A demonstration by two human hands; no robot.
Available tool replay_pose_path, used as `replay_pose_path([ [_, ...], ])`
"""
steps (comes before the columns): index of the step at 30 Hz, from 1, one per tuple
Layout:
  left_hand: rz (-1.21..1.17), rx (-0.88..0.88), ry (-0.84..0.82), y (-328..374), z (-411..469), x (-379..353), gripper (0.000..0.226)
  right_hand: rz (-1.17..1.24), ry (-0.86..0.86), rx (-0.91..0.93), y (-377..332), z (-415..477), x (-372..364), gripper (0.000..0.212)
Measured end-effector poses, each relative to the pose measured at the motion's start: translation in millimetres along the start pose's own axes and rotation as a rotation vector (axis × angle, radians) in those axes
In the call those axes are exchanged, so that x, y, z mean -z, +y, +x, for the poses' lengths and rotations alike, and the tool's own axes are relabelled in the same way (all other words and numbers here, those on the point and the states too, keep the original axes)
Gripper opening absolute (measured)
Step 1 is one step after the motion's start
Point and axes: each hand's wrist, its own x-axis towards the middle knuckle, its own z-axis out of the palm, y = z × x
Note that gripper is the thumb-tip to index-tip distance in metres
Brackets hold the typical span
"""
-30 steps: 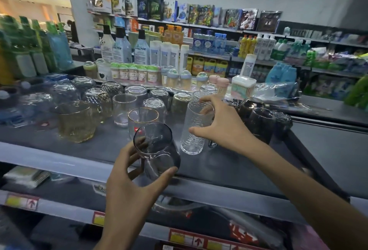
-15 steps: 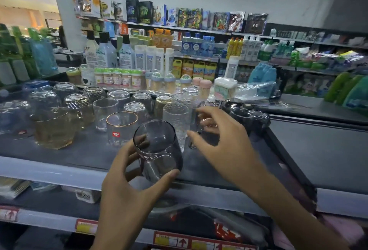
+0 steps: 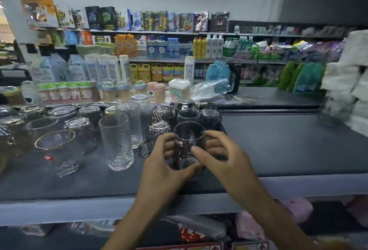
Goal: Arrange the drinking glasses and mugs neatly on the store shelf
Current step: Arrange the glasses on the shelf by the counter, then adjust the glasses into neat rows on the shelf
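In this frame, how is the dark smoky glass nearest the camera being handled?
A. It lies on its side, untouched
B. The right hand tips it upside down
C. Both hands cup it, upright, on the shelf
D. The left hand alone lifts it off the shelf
C: the left hand and right hand wrap either side of the dark glass, which is upright, mouth up, low on the grey shelf.

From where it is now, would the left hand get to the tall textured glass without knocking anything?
Probably yes. The left hand is busy gripping the smoky glass with the right hand, but the tall textured glass stands just to its left with bare shelf between them.
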Motion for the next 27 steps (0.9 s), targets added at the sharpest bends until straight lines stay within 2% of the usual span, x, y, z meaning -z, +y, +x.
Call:
replay_pose_path([
  [7, 0.132, -0.009, -0.015, -24, 18, -17, 0.074, 0.021, 0.062, -0.118, 35, 16, -2, 0.029],
  [15, 0.063, 0.007, -0.044, -24, 16, -17, 0.068, -0.011, 0.072, -0.108, 42, 16, -8, 0.037],
  [19, 0.045, -0.002, -0.029, -14, 5, -8, 0.075, -0.042, 0.066, -0.127, 38, 17, -5, 0.045],
  [22, 0.134, -0.064, 0.109, -8, -12, -2, 0.081, -0.134, 0.080, -0.088, 33, 5, 1, 0.051],
  [25, 0.151, -0.190, 0.211, 14, -38, -17, 0.065, -0.201, 0.122, -0.003, 27, -19, 13, 0.050],
  [27, 0.109, -0.270, 0.181, 35, -50, -39, 0.055, -0.187, 0.158, 0.044, 23, -32, 31, 0.045],
])
